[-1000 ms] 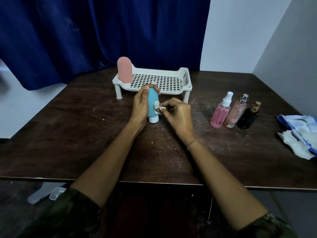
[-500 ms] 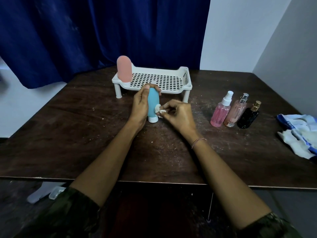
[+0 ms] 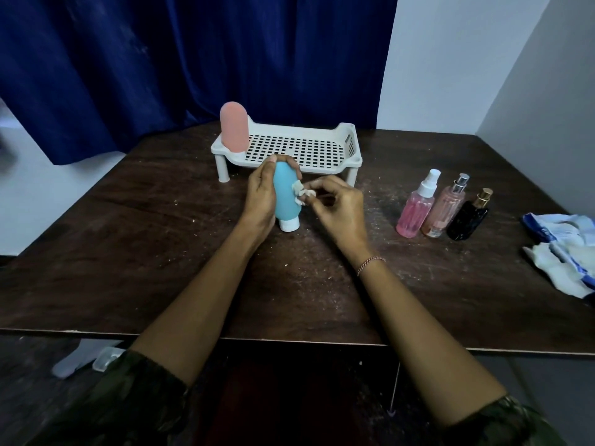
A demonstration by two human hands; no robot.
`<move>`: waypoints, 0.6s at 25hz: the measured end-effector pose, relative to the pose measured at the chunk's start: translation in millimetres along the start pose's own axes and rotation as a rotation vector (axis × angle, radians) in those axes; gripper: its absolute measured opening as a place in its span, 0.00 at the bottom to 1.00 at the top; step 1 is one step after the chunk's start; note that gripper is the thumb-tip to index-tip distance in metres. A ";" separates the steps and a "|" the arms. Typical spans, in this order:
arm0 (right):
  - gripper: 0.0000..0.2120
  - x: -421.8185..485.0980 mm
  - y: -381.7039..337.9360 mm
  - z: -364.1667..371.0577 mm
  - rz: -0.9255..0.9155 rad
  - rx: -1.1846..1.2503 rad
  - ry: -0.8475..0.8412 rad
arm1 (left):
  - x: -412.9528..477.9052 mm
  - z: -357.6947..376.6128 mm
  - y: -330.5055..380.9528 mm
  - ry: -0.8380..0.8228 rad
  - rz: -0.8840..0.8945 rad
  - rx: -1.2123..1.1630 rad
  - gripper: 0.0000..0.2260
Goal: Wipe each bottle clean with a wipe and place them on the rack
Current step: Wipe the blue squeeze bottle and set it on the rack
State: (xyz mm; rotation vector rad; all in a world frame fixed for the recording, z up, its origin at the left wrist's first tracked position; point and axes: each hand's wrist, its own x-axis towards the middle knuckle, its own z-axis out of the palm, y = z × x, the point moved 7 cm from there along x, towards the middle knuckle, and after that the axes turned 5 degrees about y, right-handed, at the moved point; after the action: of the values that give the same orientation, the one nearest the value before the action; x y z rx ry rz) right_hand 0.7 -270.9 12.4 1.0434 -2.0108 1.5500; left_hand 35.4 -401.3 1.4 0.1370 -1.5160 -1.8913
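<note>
A blue squeeze bottle (image 3: 285, 197) stands cap-down on the dark table, just in front of the white rack (image 3: 296, 149). My left hand (image 3: 259, 196) wraps around its left side and top. My right hand (image 3: 335, 207) pinches a small crumpled white wipe (image 3: 297, 189) against the bottle's right side. A pink squeeze bottle (image 3: 234, 128) stands upright in the rack's left corner. To the right stand a pink spray bottle (image 3: 417, 207), a pale pink perfume bottle (image 3: 446, 207) and a black perfume bottle (image 3: 468, 217), side by side on the table.
A pack of wipes with loose white sheets (image 3: 566, 252) lies at the table's right edge. A blue curtain (image 3: 193, 59) hangs behind the rack. The table's front edge (image 3: 289, 341) runs across under my forearms. Crumbs dot the tabletop.
My right hand has slid the wipe up the bottle's right side, from near the cap to about mid-height. The left hand keeps its hold on the bottle.
</note>
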 end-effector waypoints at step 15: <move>0.07 -10.3 -24.6 16.8 -0.189 -0.007 -0.122 | 8.7 -28.0 0.9 0.268 -0.239 -0.409 0.14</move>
State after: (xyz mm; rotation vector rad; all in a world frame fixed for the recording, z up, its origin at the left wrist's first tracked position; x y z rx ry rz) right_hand 28.0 -286.2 16.0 1.3125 -1.9301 1.4118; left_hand 42.9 -429.2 -3.5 0.3804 -0.9476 -2.2285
